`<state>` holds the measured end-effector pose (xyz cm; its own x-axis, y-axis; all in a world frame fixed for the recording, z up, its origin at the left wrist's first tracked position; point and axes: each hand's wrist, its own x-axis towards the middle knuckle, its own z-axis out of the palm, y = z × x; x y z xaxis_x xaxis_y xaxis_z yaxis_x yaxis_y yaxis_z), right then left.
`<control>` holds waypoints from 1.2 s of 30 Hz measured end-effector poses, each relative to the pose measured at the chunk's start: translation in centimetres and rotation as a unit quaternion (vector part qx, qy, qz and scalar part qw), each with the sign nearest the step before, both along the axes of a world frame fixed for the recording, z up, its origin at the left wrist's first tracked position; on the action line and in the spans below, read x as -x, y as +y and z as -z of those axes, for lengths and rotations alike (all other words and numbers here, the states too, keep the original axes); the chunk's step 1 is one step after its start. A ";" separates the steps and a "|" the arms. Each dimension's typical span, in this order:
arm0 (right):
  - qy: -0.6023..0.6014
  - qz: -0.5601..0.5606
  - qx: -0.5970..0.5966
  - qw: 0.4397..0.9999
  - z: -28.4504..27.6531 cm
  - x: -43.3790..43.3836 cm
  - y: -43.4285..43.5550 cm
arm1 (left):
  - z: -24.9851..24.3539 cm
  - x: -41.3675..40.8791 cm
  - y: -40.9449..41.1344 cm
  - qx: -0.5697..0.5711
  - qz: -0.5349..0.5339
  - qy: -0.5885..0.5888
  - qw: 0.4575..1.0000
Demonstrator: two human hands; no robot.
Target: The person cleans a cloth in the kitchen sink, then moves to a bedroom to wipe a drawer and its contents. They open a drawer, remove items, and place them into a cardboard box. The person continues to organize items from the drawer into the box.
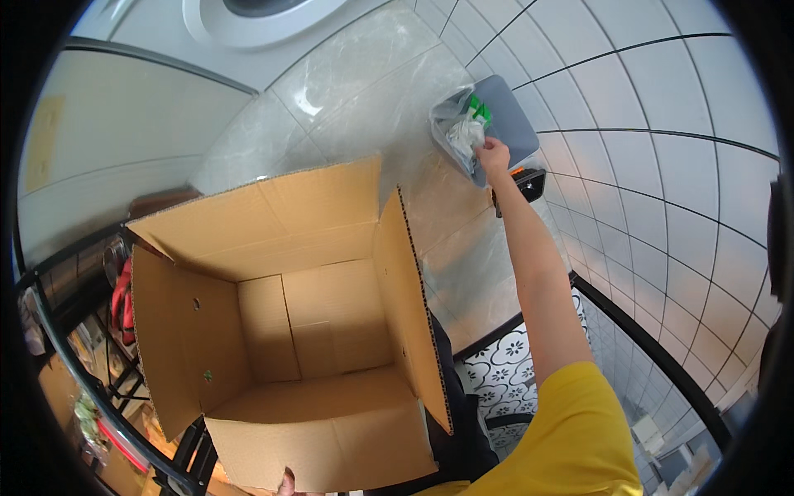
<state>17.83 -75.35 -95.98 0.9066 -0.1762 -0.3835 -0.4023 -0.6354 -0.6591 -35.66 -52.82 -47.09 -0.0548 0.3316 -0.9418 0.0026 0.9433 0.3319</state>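
Observation:
My right arm reaches out to a grey plastic bin [512, 118] lined with a clear bag, and my right hand [494, 155] is over its near rim with the fingertips at crumpled clear plastic [465, 133]. Green packaging [479, 110] lies beside that plastic in the bin. An open cardboard box [335, 310] stands before me with its flaps spread and nothing seen inside. At the bottom edge of the picture, the thumb of my left hand [286, 482] rests on the box's near flap; its other fingers are mostly hidden.
A black brush or dustpan [528, 185] with an orange part lies beside the bin, against the white tiled wall [620, 99]. A front-loading washing machine [248, 37] stands at the top. To the left, a black metal rack [93, 384] holds assorted goods.

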 end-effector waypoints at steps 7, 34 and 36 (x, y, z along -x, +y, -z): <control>-0.091 -0.223 0.112 0.964 -3.6 0.1 -0.2 | 1.1 -0.6 -2.5 -0.002 -0.014 -0.047 0.999; -0.113 -0.824 0.080 0.549 -41.0 42.3 11.4 | 6.8 28.4 -14.1 0.019 -0.014 -0.196 0.980; -0.115 -0.854 0.025 0.508 -40.9 46.5 13.3 | 7.7 30.0 -16.0 0.011 -0.094 -0.143 0.985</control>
